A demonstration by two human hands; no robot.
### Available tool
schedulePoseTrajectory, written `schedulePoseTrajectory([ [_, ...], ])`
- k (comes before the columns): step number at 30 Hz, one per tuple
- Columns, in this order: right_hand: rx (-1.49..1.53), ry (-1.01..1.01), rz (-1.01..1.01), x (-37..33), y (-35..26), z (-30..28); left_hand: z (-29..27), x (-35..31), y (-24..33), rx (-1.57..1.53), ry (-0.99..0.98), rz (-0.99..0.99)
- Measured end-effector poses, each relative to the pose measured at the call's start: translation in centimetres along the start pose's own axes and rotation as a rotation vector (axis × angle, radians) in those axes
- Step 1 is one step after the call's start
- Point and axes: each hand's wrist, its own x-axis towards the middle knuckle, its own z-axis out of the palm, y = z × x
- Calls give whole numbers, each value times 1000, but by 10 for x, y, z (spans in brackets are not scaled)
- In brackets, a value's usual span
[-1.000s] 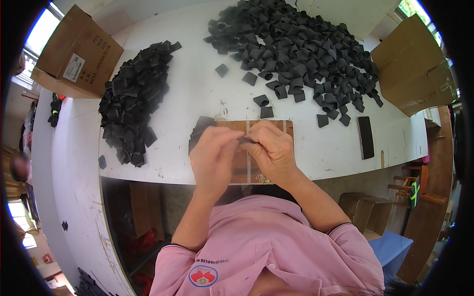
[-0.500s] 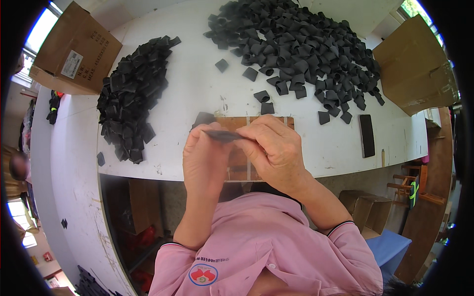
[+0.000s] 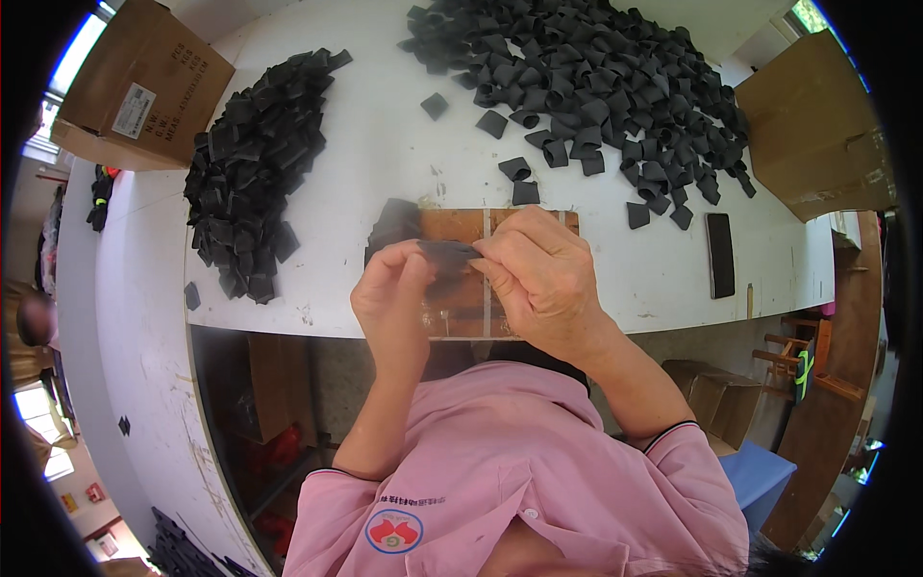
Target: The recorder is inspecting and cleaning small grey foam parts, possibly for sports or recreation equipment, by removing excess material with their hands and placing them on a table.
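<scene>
My left hand (image 3: 391, 293) and my right hand (image 3: 541, 274) pinch opposite ends of a small black fabric piece (image 3: 446, 258) at the table's front edge. It is blurred, so its exact shape is unclear. Below it lies a brown board (image 3: 452, 225) with pale strips across it. A few flat black pieces (image 3: 394, 219) rest at the board's left side, just beyond my left fingers. To the left is a long heap of flat black pieces (image 3: 255, 163). Beyond my right hand spreads a larger heap of black pieces (image 3: 586, 87), many curled open like short tubes.
Cardboard boxes stand at the table's back left (image 3: 144, 87) and back right (image 3: 812, 125). A dark phone (image 3: 719, 255) lies on the white table (image 3: 365, 135) right of my right hand. Below, at right, are a blue stool (image 3: 760, 486) and an open carton (image 3: 711, 394).
The held piece was seen as a narrow dark strip and now shows more of its face, hanging between my fingers. My left hand has tilted, its fingertips curling further in. The view has shifted slightly.
</scene>
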Motion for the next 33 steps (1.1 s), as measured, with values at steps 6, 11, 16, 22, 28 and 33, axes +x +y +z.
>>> schedulePoseTrajectory([
  [6, 131, -10, 105, -3, 0, -3, 14, 15, 21, 251, -320, 360],
  [11, 346, -58, 228, 1, 1, -7, 23, 16, 39, 387, -244, 451],
  [16, 200, -42, 79, -3, 5, 0, 15, 12, 29, 376, -194, 384],
  [22, -15, -69, -18, 4, -2, -4, 8, 21, 10, -3, -241, 207],
  [28, 43, -38, -7, 6, -4, -10, 16, 18, 13, -85, -244, 168],
  [33, 13, -12, -45, 0, 3, 4, 18, 17, 22, 28, -235, 201],
])
